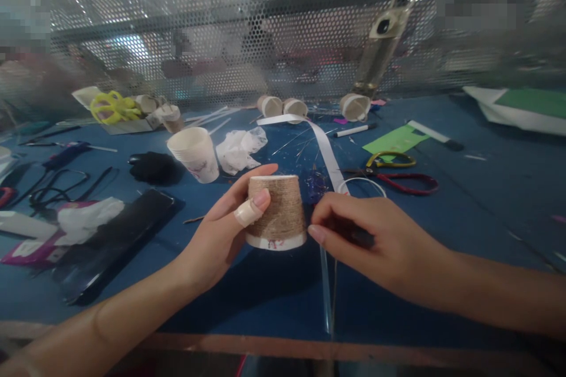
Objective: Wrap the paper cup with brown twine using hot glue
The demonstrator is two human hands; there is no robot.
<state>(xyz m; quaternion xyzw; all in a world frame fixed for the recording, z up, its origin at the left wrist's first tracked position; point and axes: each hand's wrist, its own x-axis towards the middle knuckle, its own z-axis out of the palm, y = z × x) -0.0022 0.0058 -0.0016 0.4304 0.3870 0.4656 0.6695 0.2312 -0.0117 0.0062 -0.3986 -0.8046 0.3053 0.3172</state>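
My left hand (225, 218) is wrapped around an upside-down paper cup (276, 244) that is mostly covered in brown twine (283, 206). A strip of tape or bandage (247, 212) circles the left thumb, which presses on the twine. Close by the cup's right side, my right hand (367, 230) is closed in a pinch. A thin strand of twine (334, 294) trails down below it; the pinch point itself is partly hidden. Beside that strand is a clear glue stick (326, 294). White paper strip (327, 153) lies behind the right hand.
Scissors (411, 182), green paper (395, 140) and a marker (354, 130) lie to the right. Stacked paper cups (194, 153), crumpled plastic (241, 150), a phone (119, 241) and a tissue pack (35, 250) occupy the left. Twine-wrapped cups (356, 107) stand near the perforated metal screen (265, 41).
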